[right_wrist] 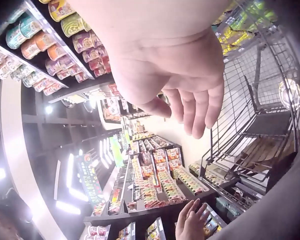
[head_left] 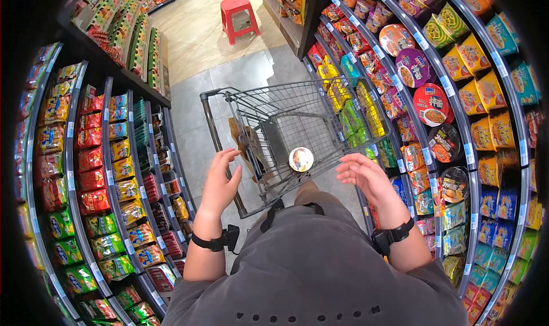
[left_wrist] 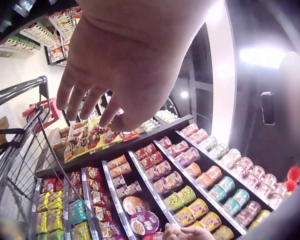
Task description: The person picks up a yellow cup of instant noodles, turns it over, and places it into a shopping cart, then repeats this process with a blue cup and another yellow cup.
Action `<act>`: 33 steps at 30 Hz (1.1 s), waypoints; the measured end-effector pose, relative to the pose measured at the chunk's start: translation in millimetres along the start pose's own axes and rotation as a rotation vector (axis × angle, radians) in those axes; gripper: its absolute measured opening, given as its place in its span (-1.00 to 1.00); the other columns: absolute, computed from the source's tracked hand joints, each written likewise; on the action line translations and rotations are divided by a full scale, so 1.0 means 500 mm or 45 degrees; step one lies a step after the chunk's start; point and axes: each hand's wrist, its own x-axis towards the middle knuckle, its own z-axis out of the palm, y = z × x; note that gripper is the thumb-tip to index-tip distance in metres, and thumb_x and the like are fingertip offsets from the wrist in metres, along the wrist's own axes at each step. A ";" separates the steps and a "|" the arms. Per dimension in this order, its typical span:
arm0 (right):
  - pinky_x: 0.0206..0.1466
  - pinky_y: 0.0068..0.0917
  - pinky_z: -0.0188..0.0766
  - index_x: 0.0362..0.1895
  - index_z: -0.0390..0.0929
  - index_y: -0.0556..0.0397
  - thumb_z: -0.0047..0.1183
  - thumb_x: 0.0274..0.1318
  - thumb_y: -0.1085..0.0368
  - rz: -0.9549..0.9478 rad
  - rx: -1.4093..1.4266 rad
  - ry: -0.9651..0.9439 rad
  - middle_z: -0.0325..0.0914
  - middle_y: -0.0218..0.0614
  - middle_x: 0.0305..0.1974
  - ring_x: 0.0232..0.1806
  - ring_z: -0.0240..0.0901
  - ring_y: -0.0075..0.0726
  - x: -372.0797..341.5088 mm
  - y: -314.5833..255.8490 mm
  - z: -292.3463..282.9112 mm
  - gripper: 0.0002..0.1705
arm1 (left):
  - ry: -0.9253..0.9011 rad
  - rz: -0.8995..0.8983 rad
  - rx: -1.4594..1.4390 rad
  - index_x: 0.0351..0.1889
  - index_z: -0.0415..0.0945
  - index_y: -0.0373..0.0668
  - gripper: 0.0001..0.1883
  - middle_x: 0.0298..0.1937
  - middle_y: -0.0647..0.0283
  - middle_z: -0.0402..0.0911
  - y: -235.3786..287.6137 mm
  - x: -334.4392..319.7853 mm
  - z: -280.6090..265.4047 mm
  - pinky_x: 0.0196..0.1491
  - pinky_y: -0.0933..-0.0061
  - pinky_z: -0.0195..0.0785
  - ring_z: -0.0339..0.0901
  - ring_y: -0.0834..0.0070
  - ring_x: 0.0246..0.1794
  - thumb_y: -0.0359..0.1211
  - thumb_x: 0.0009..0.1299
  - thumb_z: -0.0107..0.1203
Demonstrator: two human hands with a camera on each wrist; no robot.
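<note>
Both hands are raised in front of the body, apart from each other and holding nothing. The left hand (head_left: 222, 180) is beside the handle of a wire shopping cart (head_left: 217, 137), its fingers loosely bent. Over the cart's near right side hovers the right hand (head_left: 369, 177), fingers relaxed and extended toward the left. A round tub with a white, printed lid (head_left: 301, 159) sits in the near part of the cart. In the left wrist view the left hand (left_wrist: 130, 60) hangs with fingers loose; the right wrist view likewise shows the right hand (right_wrist: 175, 75) with nothing in it.
Shelves of bagged noodles (head_left: 94, 177) line the left side. Instant noodle bowls and packs (head_left: 430, 104) fill the right-hand shelves close to the cart. A red plastic stool (head_left: 239, 14) stands on the floor ahead. A brown cardboard piece (head_left: 243, 146) is at the cart's handle end.
</note>
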 end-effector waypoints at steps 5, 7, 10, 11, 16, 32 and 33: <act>0.15 -0.34 0.52 0.24 0.49 0.11 -0.01 0.45 0.22 0.100 0.077 -0.035 0.65 -0.15 0.10 0.08 0.64 -0.23 0.107 -0.012 -0.062 -0.61 | -0.095 -0.074 0.009 0.25 0.51 -0.17 -0.61 0.28 0.09 0.52 -0.002 0.069 0.059 0.23 0.23 0.42 0.55 0.21 0.24 -0.47 0.46 0.15; 0.17 -0.32 0.52 0.26 0.48 0.10 0.00 0.46 0.20 0.153 0.080 -0.032 0.62 -0.13 0.16 0.14 0.62 -0.21 0.152 -0.014 -0.086 -0.60 | -0.137 -0.066 0.058 0.26 0.50 -0.17 -0.62 0.28 0.11 0.51 -0.015 0.104 0.094 0.24 0.24 0.44 0.55 0.22 0.24 -0.47 0.47 0.15; 0.18 -0.31 0.52 0.25 0.49 0.09 0.00 0.46 0.22 0.255 0.141 0.005 0.62 -0.14 0.18 0.17 0.61 -0.20 0.234 0.023 -0.141 -0.62 | -0.252 -0.194 -0.032 0.24 0.51 -0.19 -0.62 0.26 0.12 0.52 -0.030 0.155 0.162 0.24 0.27 0.44 0.55 0.22 0.23 -0.47 0.47 0.15; 0.19 -0.29 0.52 0.22 0.50 0.09 -0.03 0.45 0.25 0.319 0.162 0.041 0.61 -0.17 0.18 0.19 0.60 -0.18 0.261 0.036 -0.156 -0.64 | -0.276 -0.223 -0.066 0.22 0.52 -0.22 -0.62 0.24 0.05 0.53 -0.049 0.170 0.192 0.25 0.26 0.42 0.54 0.06 0.22 -0.43 0.45 0.18; 0.21 -0.27 0.52 0.19 0.50 0.10 -0.05 0.42 0.30 0.498 0.222 0.141 0.56 -0.19 0.20 0.24 0.56 -0.18 0.393 0.139 -0.241 -0.66 | -0.438 -0.254 0.088 0.18 0.53 -0.24 -0.64 0.24 -0.02 0.53 -0.148 0.235 0.340 0.30 0.17 0.41 0.52 -0.01 0.25 -0.35 0.45 0.18; 0.03 -0.28 0.35 0.11 0.60 -0.04 0.10 0.25 0.13 1.166 -0.346 0.092 0.51 -0.38 -0.02 0.03 0.39 -0.43 0.638 0.560 -0.383 -0.61 | -0.944 -0.770 0.199 0.29 0.49 -0.31 -0.49 0.41 -0.30 0.40 -0.442 0.251 0.755 0.51 0.17 0.21 0.33 -0.09 0.48 -0.27 0.41 0.14; -0.07 -0.25 0.35 0.08 0.63 0.01 0.09 0.21 0.18 1.144 -0.326 0.066 0.51 -0.39 -0.12 -0.08 0.39 -0.41 0.642 0.569 -0.388 -0.62 | -0.921 -0.806 0.217 0.32 0.48 -0.30 -0.46 0.45 -0.31 0.35 -0.457 0.249 0.771 0.54 0.19 0.16 0.27 -0.09 0.52 -0.25 0.42 0.13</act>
